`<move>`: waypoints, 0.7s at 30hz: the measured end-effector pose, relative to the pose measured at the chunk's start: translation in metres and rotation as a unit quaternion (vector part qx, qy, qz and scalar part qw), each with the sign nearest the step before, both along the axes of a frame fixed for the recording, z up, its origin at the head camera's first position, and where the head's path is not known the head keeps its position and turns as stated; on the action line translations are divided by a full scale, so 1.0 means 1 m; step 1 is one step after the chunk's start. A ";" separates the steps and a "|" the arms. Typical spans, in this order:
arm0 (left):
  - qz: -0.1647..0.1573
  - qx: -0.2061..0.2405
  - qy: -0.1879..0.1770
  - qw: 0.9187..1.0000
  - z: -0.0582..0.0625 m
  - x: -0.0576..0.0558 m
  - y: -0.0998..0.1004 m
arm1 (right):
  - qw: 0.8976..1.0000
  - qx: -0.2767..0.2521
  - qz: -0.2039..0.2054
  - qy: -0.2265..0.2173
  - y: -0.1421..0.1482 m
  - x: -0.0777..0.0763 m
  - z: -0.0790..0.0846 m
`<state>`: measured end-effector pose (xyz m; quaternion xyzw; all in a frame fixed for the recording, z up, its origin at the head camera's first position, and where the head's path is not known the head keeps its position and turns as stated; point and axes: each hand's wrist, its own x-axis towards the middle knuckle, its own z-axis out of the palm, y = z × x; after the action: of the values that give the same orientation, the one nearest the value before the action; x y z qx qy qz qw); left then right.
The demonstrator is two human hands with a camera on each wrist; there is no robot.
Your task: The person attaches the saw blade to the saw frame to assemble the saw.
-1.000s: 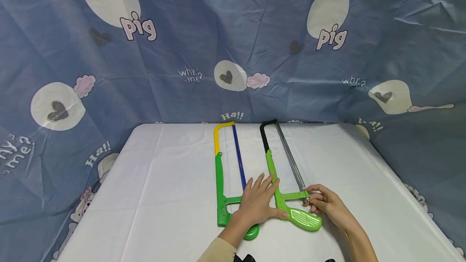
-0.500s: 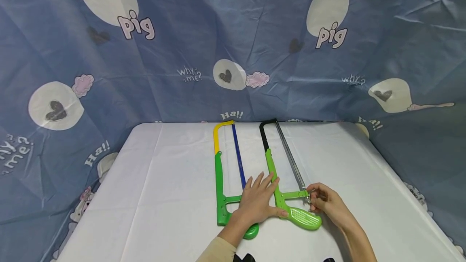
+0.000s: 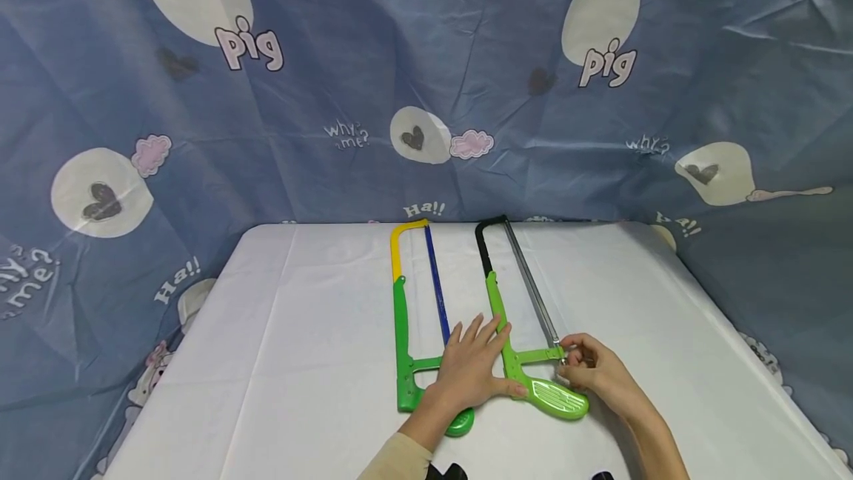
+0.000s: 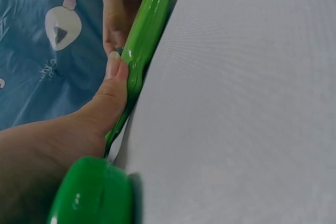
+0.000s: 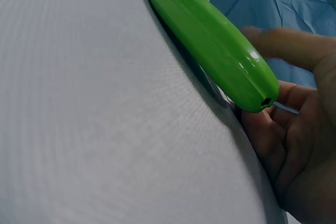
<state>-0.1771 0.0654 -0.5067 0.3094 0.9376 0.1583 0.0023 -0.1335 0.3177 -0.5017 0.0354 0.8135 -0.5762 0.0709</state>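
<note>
A light green hacksaw [image 3: 558, 398] with a black front bow and grey blade lies flat on the white table. My left hand [image 3: 465, 375] rests spread on its frame, fingers nearly straight; the thumb presses near the handle's base, as the left wrist view also shows. At the near end of the blade, my right hand [image 3: 605, 376] pinches the small silver tensioning nut [image 3: 563, 364] between thumb and fingers, which partly cover it. A second hacksaw [image 3: 403, 332], darker green with a yellow bow and blue blade, lies to the left, partly hidden under my left hand and forearm.
The white tabletop [image 3: 320, 332] stretches out on both sides of the saws. A blue patterned cloth [image 3: 373, 43] hangs behind the table and around its sides. Small black objects [image 3: 455, 472] poke in at the bottom edge.
My right thumb and fingers shift around the silver nut, the thumb now further over it. The left hand and both saws stay in place; the head view tilts very slightly.
</note>
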 end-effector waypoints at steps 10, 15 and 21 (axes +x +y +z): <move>-0.002 0.003 -0.001 1.000 0.000 0.001 -0.001 | 1.000 0.010 -0.002 0.010 -0.001 -0.001 -0.002; -0.001 0.001 -0.007 1.000 0.000 0.001 0.000 | 1.000 0.017 -0.015 0.006 -0.002 0.000 -0.001; -0.001 0.007 -0.003 1.000 -0.001 0.000 -0.001 | 0.998 0.047 -0.037 0.006 -0.008 -0.002 0.003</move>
<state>-0.1769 0.0644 -0.5080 0.3099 0.9362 0.1661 0.0030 -0.1351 0.3092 -0.4987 0.0653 0.8380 -0.5401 0.0429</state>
